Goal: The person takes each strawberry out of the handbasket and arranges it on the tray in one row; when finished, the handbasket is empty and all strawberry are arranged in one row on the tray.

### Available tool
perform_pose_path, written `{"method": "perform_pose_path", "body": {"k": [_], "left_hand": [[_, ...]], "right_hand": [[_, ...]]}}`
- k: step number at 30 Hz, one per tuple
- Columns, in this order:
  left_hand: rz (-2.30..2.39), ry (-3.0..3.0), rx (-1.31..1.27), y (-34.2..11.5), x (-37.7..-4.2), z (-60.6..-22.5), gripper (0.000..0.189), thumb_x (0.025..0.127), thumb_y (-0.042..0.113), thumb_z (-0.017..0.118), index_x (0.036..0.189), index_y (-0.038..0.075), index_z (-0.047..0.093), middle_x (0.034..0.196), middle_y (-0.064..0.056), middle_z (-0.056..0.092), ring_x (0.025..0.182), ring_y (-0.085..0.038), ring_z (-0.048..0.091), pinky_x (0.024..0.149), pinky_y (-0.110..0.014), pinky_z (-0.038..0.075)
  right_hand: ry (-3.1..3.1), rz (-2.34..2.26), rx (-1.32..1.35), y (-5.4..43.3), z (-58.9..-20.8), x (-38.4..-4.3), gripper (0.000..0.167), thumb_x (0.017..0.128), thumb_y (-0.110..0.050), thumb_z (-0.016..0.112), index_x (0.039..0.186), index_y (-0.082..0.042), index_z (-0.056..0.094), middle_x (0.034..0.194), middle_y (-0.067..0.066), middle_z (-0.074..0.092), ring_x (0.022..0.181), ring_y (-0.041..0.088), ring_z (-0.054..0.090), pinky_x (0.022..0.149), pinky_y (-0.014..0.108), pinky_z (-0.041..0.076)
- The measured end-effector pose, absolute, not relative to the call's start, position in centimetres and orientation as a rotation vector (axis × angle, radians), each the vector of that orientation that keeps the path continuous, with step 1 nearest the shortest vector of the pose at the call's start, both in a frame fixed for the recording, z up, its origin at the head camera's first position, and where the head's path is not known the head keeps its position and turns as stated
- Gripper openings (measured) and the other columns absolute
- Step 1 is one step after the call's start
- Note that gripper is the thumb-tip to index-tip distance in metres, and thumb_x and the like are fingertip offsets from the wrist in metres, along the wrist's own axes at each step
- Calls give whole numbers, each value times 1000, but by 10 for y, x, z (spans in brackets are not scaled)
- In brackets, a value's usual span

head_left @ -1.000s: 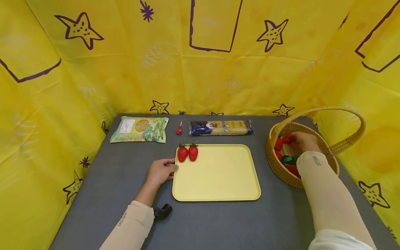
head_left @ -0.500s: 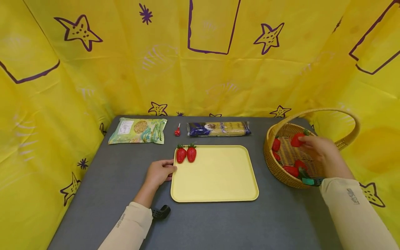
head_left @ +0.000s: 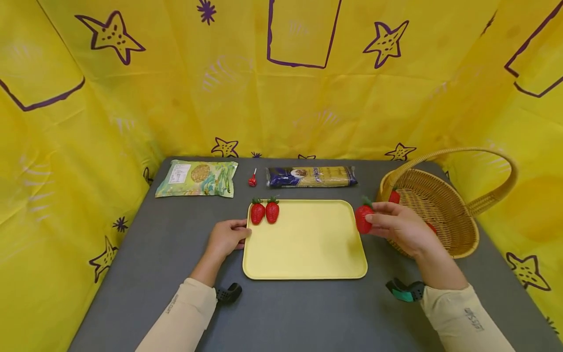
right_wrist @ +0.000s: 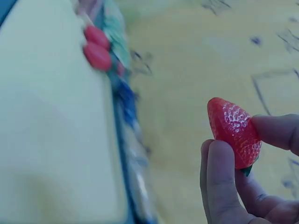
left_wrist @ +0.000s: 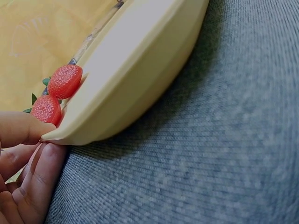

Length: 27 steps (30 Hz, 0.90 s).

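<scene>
My left hand [head_left: 226, 239] pinches the left rim of the yellow tray [head_left: 308, 244], thumb on top and fingers below, as the left wrist view shows. Two red strawberries [head_left: 265, 212] with green leaves lie side by side in the tray's far left corner. Between thumb and fingers, my right hand [head_left: 402, 229] holds another strawberry [head_left: 363, 218], its leaves pointing up, over the tray's right rim. In the right wrist view this held strawberry [right_wrist: 233, 133] shows its whole shiny side. The wicker basket [head_left: 462, 239] stands behind my right hand, with parts of strawberries [head_left: 394, 196] visible inside.
Along the table's back lie a green patterned food bag [head_left: 198, 179], a red lollipop [head_left: 252, 179] and a long pack of noodles [head_left: 312, 177]. The basket's tall handle [head_left: 497, 195] arches up at the right. Yellow cloth [head_left: 299, 107] encloses the grey table [head_left: 290, 318].
My right hand has lifted a strawberry out of the basket and carried it left to the tray's right edge. My left hand has stayed on the tray's rim.
</scene>
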<state>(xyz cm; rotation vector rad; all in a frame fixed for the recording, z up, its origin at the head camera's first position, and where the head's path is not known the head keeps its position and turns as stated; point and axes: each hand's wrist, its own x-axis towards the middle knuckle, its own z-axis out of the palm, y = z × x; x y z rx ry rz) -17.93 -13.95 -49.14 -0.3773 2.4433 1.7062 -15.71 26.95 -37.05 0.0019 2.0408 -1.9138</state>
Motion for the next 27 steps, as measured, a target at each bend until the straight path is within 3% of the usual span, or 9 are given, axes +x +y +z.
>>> {"method": "perform_pose_path", "body": {"k": [3,6,14,22,27], "left_hand": [[1719,2424,-385,-139,-180,-491,40,85,12,75,123,1,68,98,-13,69,71,-18,67,62,-31,59],[1718,2422,-379,-139,-181,-491,40,85,12,75,123,1,68,98,-14,69,71,-18,67,61,-32,59],[1727,2416,-380,-140,-180,-491,39,85,11,74,123,1,68,98,-13,70,72,-18,67,62,-32,59],[1725,2413,-389,-140,-180,-492,41,84,12,75,123,2,68,99,-12,70,71,-17,67,61,-31,59],[1721,2416,-390,-141,-180,-491,41,84,12,75,123,3,68,100,-12,70,70,-17,66,61,-31,59]], "right_hand": [[2066,-1815,-15,235,-383,-175,52,94,-9,65,132,15,38,114,17,59,91,21,67,86,36,56],[2035,-1769,39,204,-397,-196,51,92,-9,67,132,13,43,119,23,57,92,25,67,90,42,53],[2067,-1653,266,135,-430,-243,43,88,-6,72,125,6,55,123,23,57,96,30,66,85,39,56],[2122,-1633,312,107,-448,-257,40,85,-1,73,122,7,58,119,24,59,86,26,67,77,37,59],[2154,-1604,308,100,-453,-256,36,86,-2,72,119,6,60,118,22,60,88,26,67,74,35,59]]}}
